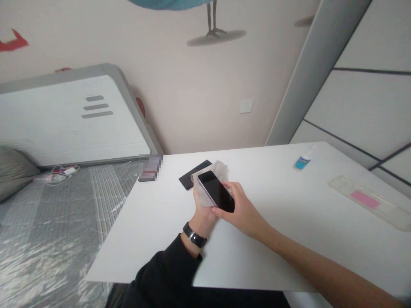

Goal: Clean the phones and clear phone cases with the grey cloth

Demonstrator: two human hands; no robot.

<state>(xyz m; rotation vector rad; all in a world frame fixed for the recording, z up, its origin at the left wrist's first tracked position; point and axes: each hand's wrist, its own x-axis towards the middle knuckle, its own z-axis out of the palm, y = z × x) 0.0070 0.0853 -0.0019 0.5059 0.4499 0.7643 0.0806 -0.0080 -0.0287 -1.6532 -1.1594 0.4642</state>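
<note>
A smartphone (215, 190) with a dark screen facing up is held over the white table (154, 239). My right hand (240, 209) grips its near right end, thumb at the lower edge and fingers along the far side. Beneath the phone, my left hand (204, 214) is wrapped in or holding a pale cloth (220, 170), which lies between palm and phone; most of its fingers are hidden. A black watch (194, 235) is on the left wrist. Behind the cloth, a flat dark rectangular object (189, 179) rests on the table.
On the table's right side are a small bottle with a blue label (302, 162) and a long clear plastic case (340, 184) with a pink patch. A blurred-out flat item (150, 168) lies at the back left corner. Beyond is a wall with a socket (246, 105).
</note>
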